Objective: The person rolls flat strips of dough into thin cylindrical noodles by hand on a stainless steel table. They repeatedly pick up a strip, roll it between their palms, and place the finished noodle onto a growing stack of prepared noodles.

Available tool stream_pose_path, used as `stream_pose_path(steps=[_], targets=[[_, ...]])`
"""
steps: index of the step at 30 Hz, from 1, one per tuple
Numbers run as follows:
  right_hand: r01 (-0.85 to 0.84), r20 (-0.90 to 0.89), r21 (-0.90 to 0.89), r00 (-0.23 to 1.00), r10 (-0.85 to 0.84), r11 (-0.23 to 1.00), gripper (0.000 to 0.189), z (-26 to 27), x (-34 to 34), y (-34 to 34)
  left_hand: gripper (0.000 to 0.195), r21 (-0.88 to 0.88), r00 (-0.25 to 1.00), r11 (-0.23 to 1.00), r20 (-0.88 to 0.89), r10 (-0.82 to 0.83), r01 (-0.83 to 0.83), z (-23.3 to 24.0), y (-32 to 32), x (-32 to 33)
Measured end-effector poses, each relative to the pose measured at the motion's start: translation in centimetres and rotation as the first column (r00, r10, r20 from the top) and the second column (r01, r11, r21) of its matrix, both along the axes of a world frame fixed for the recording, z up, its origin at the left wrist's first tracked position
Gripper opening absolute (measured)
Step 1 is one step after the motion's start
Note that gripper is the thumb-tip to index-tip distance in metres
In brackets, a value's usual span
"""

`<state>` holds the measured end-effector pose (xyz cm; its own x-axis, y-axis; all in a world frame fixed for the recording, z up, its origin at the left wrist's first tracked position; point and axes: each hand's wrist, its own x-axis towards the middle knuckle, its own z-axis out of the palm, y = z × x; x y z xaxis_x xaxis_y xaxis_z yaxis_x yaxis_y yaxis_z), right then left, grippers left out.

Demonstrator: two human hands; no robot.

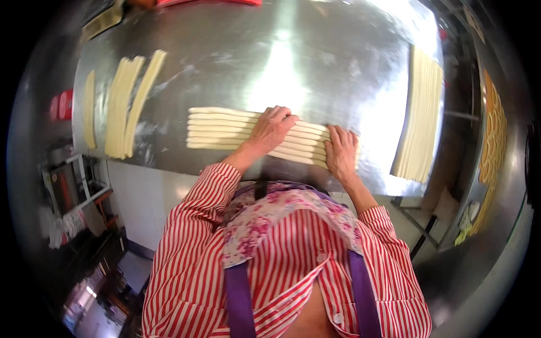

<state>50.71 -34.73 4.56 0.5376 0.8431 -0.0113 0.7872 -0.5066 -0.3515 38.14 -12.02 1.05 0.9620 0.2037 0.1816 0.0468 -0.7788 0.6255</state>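
Several long dough strips (219, 129) lie side by side across the steel table in front of me, running left to right. My left hand (272, 126) rests over their middle, its fingers curled at the far strip; whether it pinches that strip is hidden. Over the right end of the strips lies my right hand (341, 150), fingers stretched out and slightly apart, palm down. Both hands cover parts of the dough.
On the steel table (203, 25), further dough strips (122, 105) and a single narrow strip (90, 110) lie at left. A wide block of strips (418, 118) lies by the right edge. Beyond that edge is a tray of yellowish twisted pieces (492, 135). A red object (211, 2) is at the far edge.
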Motion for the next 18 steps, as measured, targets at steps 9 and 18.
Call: stream_pose_path(steps=[9, 18], targets=[[-0.191, -0.142, -0.008, 0.972, 0.188, 0.982, 0.055, 1.8, -2.9, 7.9, 0.02, 0.022, 0.984, 0.984, 0.028, 0.176, -0.177, 1.8, 6.1, -5.8], [-0.394, -0.209, 0.37, 0.847, 0.489, 0.841, 0.03, 3.8, -0.3, 27.6, 0.031, -0.128, 0.578, 0.581, 0.063, 0.813, -0.804, 3.2, 11.9, -13.7]])
